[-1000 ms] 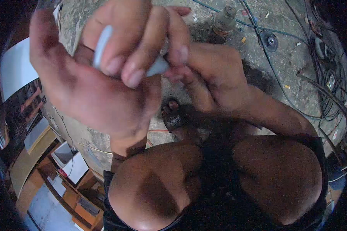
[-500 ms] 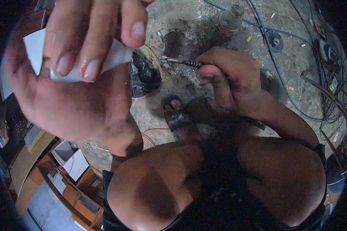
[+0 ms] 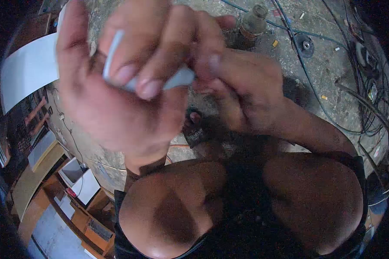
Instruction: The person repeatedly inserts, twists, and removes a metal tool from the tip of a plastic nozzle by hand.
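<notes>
My left hand (image 3: 129, 99) is raised close to the camera, its fingers curled around a white tapered piece (image 3: 179, 79). Only an edge and the narrow end of that piece show between the fingers, so its kind is unclear. My right hand (image 3: 250, 90) is closed and meets the left fingertips beside the narrow end. The slim metal tool with a dark ribbed shaft, seen in the right fingers earlier, is hidden behind the hands now.
A glass bottle (image 3: 253, 21) stands on the stained concrete floor (image 3: 311, 82). Cables and a hose (image 3: 307, 69) run along the right, near a dark disc (image 3: 304, 45). At left are a white sheet (image 3: 30, 71) and wooden furniture parts (image 3: 56, 190). My sandalled foot (image 3: 195, 134) is below.
My left hand has moved right with the white piece and now meets my right hand. The metal tool and the black bag are covered from view. More of the white sheet shows at left.
</notes>
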The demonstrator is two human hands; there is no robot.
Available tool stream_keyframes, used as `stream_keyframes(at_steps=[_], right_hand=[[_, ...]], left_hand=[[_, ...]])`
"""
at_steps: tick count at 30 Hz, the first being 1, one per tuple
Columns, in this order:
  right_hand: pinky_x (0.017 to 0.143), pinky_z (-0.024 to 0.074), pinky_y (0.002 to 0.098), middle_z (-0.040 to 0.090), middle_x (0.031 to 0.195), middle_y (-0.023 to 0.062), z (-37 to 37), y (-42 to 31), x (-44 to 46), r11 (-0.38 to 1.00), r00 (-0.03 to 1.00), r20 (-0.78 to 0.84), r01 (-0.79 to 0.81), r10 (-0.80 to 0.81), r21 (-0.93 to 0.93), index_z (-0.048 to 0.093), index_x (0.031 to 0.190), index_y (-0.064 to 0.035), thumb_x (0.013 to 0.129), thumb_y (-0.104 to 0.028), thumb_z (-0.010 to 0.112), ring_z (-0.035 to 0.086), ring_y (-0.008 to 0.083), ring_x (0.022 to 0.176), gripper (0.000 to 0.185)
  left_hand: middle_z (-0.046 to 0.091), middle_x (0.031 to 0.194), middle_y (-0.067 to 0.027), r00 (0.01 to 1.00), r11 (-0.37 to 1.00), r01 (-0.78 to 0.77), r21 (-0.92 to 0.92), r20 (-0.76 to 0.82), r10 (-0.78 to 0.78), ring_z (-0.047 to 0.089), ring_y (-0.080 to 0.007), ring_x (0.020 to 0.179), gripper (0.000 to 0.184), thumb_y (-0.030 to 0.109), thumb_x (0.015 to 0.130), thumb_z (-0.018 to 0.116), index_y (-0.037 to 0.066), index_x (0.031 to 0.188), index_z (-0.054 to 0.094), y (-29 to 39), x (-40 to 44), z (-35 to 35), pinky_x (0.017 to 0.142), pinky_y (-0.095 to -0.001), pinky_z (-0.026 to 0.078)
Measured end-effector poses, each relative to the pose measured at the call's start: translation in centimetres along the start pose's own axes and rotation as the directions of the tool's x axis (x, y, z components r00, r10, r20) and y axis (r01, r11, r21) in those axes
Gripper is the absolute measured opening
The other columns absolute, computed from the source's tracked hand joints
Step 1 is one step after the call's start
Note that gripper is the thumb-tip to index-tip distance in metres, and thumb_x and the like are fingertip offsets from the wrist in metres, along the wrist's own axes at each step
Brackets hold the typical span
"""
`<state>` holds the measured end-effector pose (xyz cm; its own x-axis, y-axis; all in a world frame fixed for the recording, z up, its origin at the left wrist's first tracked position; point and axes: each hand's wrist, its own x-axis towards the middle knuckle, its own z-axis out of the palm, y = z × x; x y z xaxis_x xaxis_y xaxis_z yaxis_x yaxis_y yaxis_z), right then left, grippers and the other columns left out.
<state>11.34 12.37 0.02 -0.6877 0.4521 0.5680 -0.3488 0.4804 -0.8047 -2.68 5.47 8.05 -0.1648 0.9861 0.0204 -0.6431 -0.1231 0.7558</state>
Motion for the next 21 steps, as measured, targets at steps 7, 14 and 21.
stream_keyframes(at_steps=[7,14,21], right_hand=[[0.062,0.0516,0.0430,0.061,0.079,0.0125,0.5,0.9,-0.6,0.991,0.990,-0.088,0.115,-0.109,0.066,0.061,0.089,-0.0066,0.080,-0.013,0.065,0.063,0.0353,0.073,0.012],[0.064,0.0517,0.0426,0.062,0.077,0.0112,0.1,0.2,-1.5,1.000,0.998,-0.059,0.024,-0.025,-0.010,0.062,0.088,-0.0096,0.080,-0.016,0.065,0.063,0.0349,0.074,0.011],[0.064,0.0520,0.0430,0.063,0.077,0.0100,-0.6,-0.3,-1.4,0.991,0.995,0.084,-0.046,0.056,-0.126,0.063,0.092,-0.0111,0.080,-0.018,0.065,0.064,0.0343,0.074,0.014]], left_hand=[[0.036,0.044,0.0054,0.999,0.987,-0.035,0.158,-0.013,0.038,0.037,-0.0186,0.065,0.044,0.037,0.093,0.034,0.021,0.053,0.038,0.1,0.2,0.9,0.107,-0.0477,0.025],[0.036,0.045,0.0047,0.997,0.997,-0.012,0.077,-0.074,0.017,0.039,-0.0206,0.063,0.048,0.043,0.095,0.034,0.021,0.053,0.037,-0.1,-0.2,1.1,0.107,-0.0466,0.027],[0.037,0.047,0.0039,0.999,0.996,-0.027,0.083,0.042,0.024,0.038,-0.0206,0.072,0.045,0.041,0.094,0.034,0.021,0.055,0.036,-0.6,0.4,0.4,0.106,-0.0439,0.025]])
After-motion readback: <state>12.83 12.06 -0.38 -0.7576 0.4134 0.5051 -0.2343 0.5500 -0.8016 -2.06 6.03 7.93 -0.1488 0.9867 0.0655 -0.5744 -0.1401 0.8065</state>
